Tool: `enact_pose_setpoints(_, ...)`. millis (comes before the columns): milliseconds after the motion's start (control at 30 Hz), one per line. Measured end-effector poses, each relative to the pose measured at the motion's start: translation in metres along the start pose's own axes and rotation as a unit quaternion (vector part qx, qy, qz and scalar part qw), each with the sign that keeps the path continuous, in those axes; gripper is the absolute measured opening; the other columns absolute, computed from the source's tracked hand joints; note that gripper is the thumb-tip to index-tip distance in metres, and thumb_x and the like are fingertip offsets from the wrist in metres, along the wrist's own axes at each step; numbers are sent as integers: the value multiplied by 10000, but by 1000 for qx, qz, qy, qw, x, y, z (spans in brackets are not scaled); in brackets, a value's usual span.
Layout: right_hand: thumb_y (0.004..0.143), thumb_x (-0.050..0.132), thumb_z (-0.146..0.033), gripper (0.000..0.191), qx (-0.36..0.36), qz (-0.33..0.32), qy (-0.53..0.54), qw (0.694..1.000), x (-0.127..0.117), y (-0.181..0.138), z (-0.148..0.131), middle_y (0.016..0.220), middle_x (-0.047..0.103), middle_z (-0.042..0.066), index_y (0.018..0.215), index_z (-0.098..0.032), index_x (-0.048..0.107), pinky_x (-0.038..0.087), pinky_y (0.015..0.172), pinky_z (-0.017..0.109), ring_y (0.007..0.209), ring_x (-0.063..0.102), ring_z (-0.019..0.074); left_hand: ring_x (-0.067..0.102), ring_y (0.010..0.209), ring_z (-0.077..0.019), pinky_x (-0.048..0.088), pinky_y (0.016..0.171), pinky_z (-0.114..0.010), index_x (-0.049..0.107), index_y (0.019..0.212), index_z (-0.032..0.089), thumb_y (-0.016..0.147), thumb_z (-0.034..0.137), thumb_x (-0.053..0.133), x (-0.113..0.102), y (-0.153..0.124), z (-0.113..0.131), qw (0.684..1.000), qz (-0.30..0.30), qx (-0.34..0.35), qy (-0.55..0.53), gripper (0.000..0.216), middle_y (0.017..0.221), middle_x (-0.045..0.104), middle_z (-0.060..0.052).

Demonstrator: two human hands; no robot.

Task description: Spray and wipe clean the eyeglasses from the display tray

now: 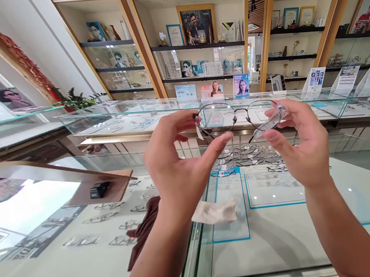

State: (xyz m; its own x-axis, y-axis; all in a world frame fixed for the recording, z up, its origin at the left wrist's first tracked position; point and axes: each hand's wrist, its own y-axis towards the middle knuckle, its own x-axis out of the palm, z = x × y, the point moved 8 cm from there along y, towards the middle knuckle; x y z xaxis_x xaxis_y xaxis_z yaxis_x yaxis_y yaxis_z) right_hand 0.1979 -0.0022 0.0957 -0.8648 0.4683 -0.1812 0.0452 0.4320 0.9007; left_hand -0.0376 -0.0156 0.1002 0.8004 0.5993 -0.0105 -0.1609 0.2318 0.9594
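Observation:
Both hands hold up a pair of thin dark-framed eyeglasses (pixel 241 113) above the glass counter. My left hand (pixel 181 161) grips the left end of the frame near the hinge, its thumb stretched below the left lens. At the other end, my right hand (pixel 299 141) has its fingers closed on the right hinge, with the thumb under the right lens. A clear plastic sleeve or tag (pixel 270 122) hangs at the right temple. Below lie a dark brown cloth (pixel 145 230) and a crumpled off-white cloth (pixel 215 211) on the counter top.
Glass display counters (pixel 287 243) holding several rows of eyeglasses spread beneath my arms. On the left, a tilted mirror-like board (pixel 99 190) carries a small black box (pixel 99 190). Another glass counter (pixel 135 124) with small ad cards crosses behind, before lit wooden shelves (pixel 196 44).

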Motion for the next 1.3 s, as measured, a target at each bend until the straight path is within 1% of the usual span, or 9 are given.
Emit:
enact_pose_setpoints(133, 911, 738, -575, 504, 12, 6, 2, 1000, -1, 2, 3, 1166, 770, 72, 1318, -289, 658, 629, 870, 454, 1108, 729, 268, 724, 926, -200, 587, 747, -352, 686, 1160, 281, 792, 443, 892, 5, 0, -4, 1000, -20, -8, -9, 451, 1014, 751, -10)
enact_pose_setpoints(233, 910, 743, -567, 506, 10, 9, 5, 1000, -3, 3, 2, 1189, 765, 70, 1332, -302, 658, 633, 871, 460, 1130, 728, 273, 727, 949, -197, 592, 747, -343, 689, 1166, 283, 822, 414, 871, 8, 0, -5, 999, -31, -12, -16, 410, 1046, 755, -15)
enact_pose_setpoints(467, 915, 746, -547, 512, 13, 18, 6, 1000, -2, 2, 2, 1250, 751, 73, 1357, -322, 618, 641, 890, 493, 1175, 718, 285, 729, 999, -212, 602, 773, -357, 683, 1209, 308, 840, 409, 856, 12, -1, -8, 1000, -21, -14, -18, 420, 1113, 754, -30)
enact_pose_setpoints(700, 904, 761, -541, 484, 21, 33, 11, 999, -2, 2, 8, 1272, 743, 71, 1319, -324, 640, 645, 895, 497, 1156, 717, 279, 731, 1043, -209, 590, 773, -337, 680, 1255, 280, 889, 412, 804, 19, -2, -13, 998, -34, -40, -28, 408, 1190, 755, -54)
enact_pose_setpoints(833, 899, 764, -544, 496, 33, 35, 8, 999, 0, 3, 15, 1318, 709, 71, 1333, -335, 646, 645, 904, 485, 1161, 705, 275, 705, 1031, -206, 575, 799, -341, 683, 1255, 279, 884, 416, 804, 19, -3, -11, 999, -9, -26, -24, 414, 1171, 736, -52)
enact_pose_setpoints(933, 910, 748, -549, 505, 48, 23, 17, 998, 4, 3, 19, 1317, 704, 71, 1352, -333, 637, 647, 899, 470, 1166, 700, 270, 687, 1014, -200, 558, 783, -333, 683, 1250, 278, 884, 421, 800, 20, -4, -10, 1000, 10, -13, -17, 411, 1126, 727, -46)
enact_pose_setpoints(1033, 922, 730, -554, 508, 62, 18, 27, 998, 7, 3, 22, 1296, 720, 74, 1359, -316, 629, 647, 899, 447, 1169, 702, 258, 673, 990, -197, 544, 752, -328, 680, 1243, 277, 877, 441, 801, 20, -6, -9, 1000, 29, -6, -8, 418, 1105, 721, -44)
enact_pose_setpoints(1167, 914, 737, -562, 484, 75, 22, 42, 996, 10, 2, 23, 1249, 752, 80, 1299, -278, 671, 647, 869, 405, 1104, 723, 231, 651, 964, -197, 530, 729, -334, 678, 1243, 279, 869, 442, 803, 18, -8, -5, 998, 53, 5, -13, 427, 1115, 700, -51)
enact_pose_setpoints(1300, 895, 752, -575, 491, 85, 29, 48, 995, 11, 1, 25, 1224, 771, 85, 1278, -273, 704, 646, 848, 400, 1064, 735, 228, 634, 965, -203, 527, 733, -341, 675, 1246, 282, 868, 442, 798, 18, -9, -6, 998, 57, 1, -12, 428, 1110, 687, -52)
